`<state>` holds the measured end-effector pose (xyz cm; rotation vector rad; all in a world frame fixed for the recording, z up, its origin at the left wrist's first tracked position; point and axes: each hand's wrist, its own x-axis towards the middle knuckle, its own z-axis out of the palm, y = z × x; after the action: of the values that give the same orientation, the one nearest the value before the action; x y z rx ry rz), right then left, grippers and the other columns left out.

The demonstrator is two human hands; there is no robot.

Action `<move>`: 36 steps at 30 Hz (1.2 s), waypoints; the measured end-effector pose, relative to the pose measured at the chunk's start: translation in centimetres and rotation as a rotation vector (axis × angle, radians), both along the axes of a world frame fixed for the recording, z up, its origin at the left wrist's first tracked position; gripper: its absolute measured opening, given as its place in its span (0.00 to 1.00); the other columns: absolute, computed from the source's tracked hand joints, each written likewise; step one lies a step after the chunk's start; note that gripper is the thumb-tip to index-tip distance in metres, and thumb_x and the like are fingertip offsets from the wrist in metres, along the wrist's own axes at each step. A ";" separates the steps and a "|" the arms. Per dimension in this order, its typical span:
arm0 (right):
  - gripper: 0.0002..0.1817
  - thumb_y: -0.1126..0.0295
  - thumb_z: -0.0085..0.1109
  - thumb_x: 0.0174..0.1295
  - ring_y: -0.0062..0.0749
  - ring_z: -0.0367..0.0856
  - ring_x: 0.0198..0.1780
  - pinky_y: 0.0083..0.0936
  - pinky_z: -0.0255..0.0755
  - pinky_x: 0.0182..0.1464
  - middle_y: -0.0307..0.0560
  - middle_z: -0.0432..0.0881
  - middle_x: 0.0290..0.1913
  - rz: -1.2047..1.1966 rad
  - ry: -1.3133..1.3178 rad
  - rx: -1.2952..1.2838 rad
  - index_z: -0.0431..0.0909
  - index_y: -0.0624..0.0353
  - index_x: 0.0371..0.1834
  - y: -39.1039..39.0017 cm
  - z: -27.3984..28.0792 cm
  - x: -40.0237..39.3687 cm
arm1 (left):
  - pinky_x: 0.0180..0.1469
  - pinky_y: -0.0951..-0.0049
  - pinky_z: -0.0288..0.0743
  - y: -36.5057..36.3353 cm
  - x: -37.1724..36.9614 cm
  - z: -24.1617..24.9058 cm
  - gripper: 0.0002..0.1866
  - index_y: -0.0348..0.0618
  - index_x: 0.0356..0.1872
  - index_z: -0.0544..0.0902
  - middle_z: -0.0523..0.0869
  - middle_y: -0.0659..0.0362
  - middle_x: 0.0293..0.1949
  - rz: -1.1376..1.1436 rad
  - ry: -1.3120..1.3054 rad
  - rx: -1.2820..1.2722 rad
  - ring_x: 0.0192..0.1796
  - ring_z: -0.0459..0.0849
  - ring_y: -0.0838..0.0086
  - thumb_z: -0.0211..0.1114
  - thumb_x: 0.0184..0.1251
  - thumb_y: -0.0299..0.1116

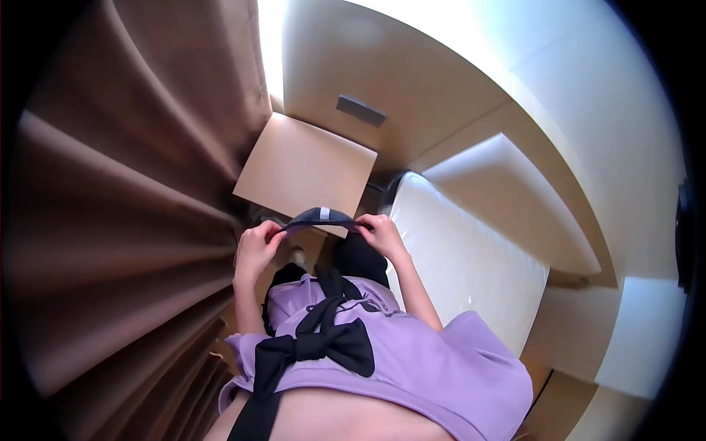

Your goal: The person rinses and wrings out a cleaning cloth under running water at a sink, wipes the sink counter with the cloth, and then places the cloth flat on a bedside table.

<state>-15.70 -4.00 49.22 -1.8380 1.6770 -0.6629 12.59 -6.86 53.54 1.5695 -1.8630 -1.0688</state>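
Between my two hands stretches a dark curved strip of cloth (307,217) with a small white label (324,214) at its middle and some purple along its lower edge. I cannot make out what kind of item it is. My left hand (257,250) pinches its left end between thumb and fingers. The right end is pinched in my right hand (382,237). Nearer to me is the purple top (412,360) I wear, with a black bow (316,348) across it.
Ahead stands a light wooden bedside cabinet (309,162). A bare mattress in a shiny cover (456,257) lies on the right, against a wooden headboard (515,198). Brown curtains (132,220) hang close on the left. A grey socket plate (361,110) is on the wall panel.
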 end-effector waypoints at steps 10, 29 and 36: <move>0.08 0.70 0.60 0.47 0.46 0.79 0.34 0.35 0.71 0.37 0.52 0.80 0.28 0.557 0.085 0.210 0.79 0.58 0.31 -15.4 -0.4 -6.2 | 0.30 0.69 0.72 -1.6 -6.7 0.4 0.07 0.35 0.28 0.79 0.82 0.51 0.23 0.649 -0.044 0.103 0.26 0.81 0.63 0.64 0.53 0.30; 0.04 0.71 0.56 0.48 0.39 0.77 0.32 0.31 0.66 0.41 0.44 0.79 0.26 0.516 -0.037 -0.016 0.78 0.57 0.28 -18.9 -8.9 -10.6 | 0.37 0.78 0.71 -1.8 -11.3 -6.3 0.08 0.32 0.29 0.77 0.81 0.56 0.24 0.699 0.184 0.095 0.30 0.78 0.78 0.63 0.56 0.28; 0.04 0.73 0.58 0.49 0.34 0.77 0.34 0.30 0.63 0.47 0.43 0.80 0.27 0.499 -0.035 -0.203 0.77 0.57 0.29 -13.3 -10.9 -14.1 | 0.38 0.76 0.70 5.5 -17.4 -10.6 0.08 0.33 0.29 0.77 0.81 0.57 0.25 0.805 0.118 -0.071 0.31 0.78 0.76 0.63 0.55 0.28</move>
<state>-29.85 -17.28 38.35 -2.2570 1.0879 -0.6567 -4.76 -1.38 42.93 1.8993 -0.9977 -0.6840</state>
